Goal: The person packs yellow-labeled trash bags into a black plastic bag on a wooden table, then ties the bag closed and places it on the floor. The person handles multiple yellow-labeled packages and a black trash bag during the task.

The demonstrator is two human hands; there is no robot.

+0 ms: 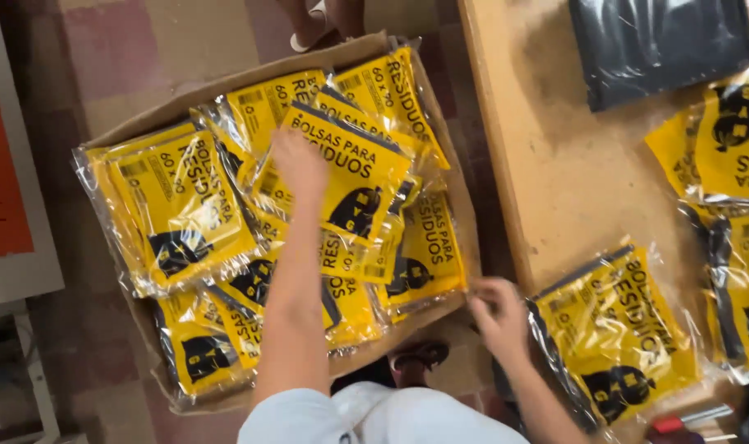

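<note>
Our left hand (pixel 299 164) lies flat, grip spread, on a yellow packet (pixel 346 168) topping the packets in a cardboard box (pixel 428 312) on the floor. Our right hand (pixel 498 312), grip loosely curled and holding nothing, hovers just left of another packet (pixel 617 329) on the table (pixel 555 164) at right.

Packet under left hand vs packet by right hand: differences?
The packet under the left hand, packet A, lies in the cardboard box atop other packets; packet B, beside the right hand, lies on the wooden table, overhanging its edge. Both are yellow, clear-wrapped.
</note>
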